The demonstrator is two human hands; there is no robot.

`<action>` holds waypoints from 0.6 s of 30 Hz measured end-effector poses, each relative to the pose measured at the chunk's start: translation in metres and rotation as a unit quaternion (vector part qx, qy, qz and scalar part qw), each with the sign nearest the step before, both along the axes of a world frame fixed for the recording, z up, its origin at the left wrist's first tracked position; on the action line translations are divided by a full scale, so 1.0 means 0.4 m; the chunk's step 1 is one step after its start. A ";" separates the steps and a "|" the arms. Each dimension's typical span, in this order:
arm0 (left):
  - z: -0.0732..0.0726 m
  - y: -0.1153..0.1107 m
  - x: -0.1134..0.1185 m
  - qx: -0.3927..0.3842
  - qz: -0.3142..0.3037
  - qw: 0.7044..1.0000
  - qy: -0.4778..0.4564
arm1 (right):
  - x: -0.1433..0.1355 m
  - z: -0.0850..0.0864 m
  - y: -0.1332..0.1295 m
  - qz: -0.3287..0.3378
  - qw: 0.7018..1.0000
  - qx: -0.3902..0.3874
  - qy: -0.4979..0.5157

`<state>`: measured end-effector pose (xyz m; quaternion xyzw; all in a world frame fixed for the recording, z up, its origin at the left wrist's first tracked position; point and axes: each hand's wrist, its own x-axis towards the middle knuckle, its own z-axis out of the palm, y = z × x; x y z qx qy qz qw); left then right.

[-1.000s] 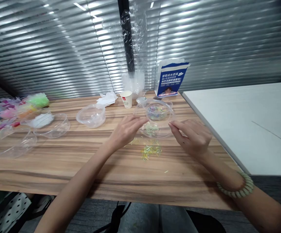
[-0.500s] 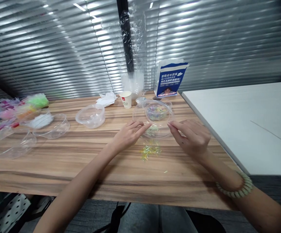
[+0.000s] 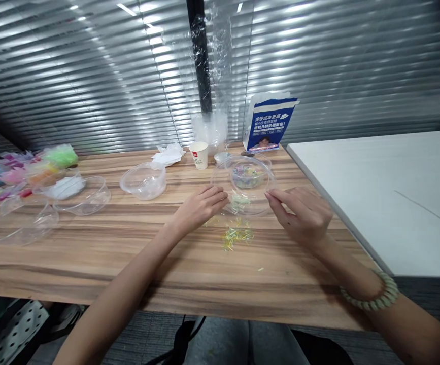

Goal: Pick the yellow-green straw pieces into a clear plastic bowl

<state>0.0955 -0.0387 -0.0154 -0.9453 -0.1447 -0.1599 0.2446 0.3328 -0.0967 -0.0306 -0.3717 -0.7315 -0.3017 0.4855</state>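
Note:
A clear round plastic bowl (image 3: 256, 209) stands in front of me, with pale green bits (image 3: 238, 202) inside its near part. At its left rim is my left hand (image 3: 201, 207), fingers curled together; what they hold, if anything, is hidden. My right hand (image 3: 302, 215) is closed in a pinch at the right rim, thumb against forefinger, on something too small to make out. Loose yellow-green strips (image 3: 237, 236) lie on the table just this side of the bowl. Behind it, another clear container holds multicoloured bits (image 3: 248, 176).
A paper cup (image 3: 199, 156), white tissues (image 3: 168, 154) and a blue-and-white bag (image 3: 271, 124) stand along the back. Left are an empty clear bowl (image 3: 143, 185), more clear containers (image 3: 86, 200) and colourful packets (image 3: 60, 156). A white tabletop (image 3: 387, 203) adjoins at right.
My left hand has drawn back leftward from over the bowl to its left rim, its fingers more curled. The right hand keeps its pinch in nearly the same place. The view has shifted slightly.

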 end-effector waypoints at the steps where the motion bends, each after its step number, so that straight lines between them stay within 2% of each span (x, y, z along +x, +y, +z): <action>1: -0.001 0.001 -0.002 -0.003 0.006 1.000 0.000 | 0.000 0.000 0.000 0.000 1.000 -0.001 -0.001; 7: -0.008 0.012 -0.014 -0.018 -0.016 1.000 -0.007 | 0.000 -0.002 0.000 -0.005 1.000 -0.001 -0.004; 14: 0.008 0.004 -0.003 -0.088 -0.031 0.996 -0.006 | -0.002 -0.002 0.001 -0.003 1.000 0.003 -0.006; 18: 0.005 0.000 0.003 -0.121 -0.044 0.991 -0.027 | -0.001 -0.006 0.003 -0.005 1.000 -0.003 -0.008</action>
